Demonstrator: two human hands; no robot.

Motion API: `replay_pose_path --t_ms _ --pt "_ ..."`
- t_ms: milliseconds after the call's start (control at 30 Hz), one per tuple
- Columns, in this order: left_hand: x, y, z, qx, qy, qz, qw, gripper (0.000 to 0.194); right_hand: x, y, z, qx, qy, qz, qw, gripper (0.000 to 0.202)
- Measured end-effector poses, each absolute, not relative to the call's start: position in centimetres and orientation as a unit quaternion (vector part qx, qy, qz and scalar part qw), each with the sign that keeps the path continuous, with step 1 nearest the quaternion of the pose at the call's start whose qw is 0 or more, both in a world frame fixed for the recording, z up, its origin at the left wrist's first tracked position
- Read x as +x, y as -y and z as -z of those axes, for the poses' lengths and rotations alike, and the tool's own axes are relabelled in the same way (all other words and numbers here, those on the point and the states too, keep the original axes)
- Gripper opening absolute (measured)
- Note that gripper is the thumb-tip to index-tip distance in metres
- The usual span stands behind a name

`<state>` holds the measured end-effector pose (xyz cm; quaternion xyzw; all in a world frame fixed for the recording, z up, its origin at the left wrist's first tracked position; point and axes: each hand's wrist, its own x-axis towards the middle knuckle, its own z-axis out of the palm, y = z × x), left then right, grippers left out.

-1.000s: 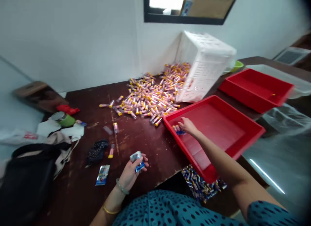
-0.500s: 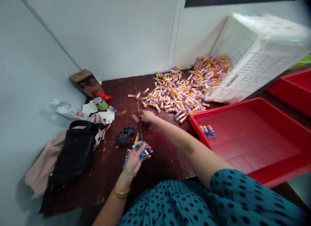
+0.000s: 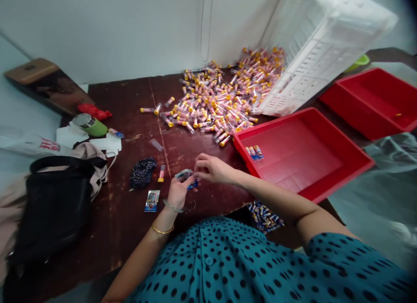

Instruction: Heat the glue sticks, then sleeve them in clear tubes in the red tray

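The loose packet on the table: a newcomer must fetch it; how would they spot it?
On the dark table, find the black bag at left. Right of it, just nearer than the dotted cloth, lies the packet. Unlike the yellow-capped tube nearby, it is flat with a blue end.

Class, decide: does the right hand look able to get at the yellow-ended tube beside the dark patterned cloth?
Probably yes: the tube lies uncovered, though the left hand and its shiny packaging partly stand between it and the right hand.
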<state>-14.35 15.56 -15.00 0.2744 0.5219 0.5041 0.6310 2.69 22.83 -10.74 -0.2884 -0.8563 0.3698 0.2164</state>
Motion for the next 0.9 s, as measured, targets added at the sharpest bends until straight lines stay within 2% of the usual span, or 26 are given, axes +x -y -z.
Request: replay_pose_path --t_ms 233,333,533,900 --pt "-13.1 -15.5 14.6 0.313 -0.502 -0.432 0.681 0.031 6.5 -22.9 10.4 -0.34 0.813 -0.405 0.243 0.013" --pt "-12.7 -15.8 14.2 0.296 -0.503 -0.422 0.694 0.033 8.7 -23.3 10.1 -0.358 0.771 -0.436 0.293 0.012" --pt "-12.0 -16.3 13.3 0.335 -0.49 -0.37 0.715 0.033 11.6 -23.7 8.3 -0.381 0.594 -0.585 0.399 0.018" --pt "-9.9 -16.0 12.8 0.407 -0.451 -0.327 0.724 0.025 12.9 -22.4 8.6 -0.322 0.617 -0.639 0.327 0.019"
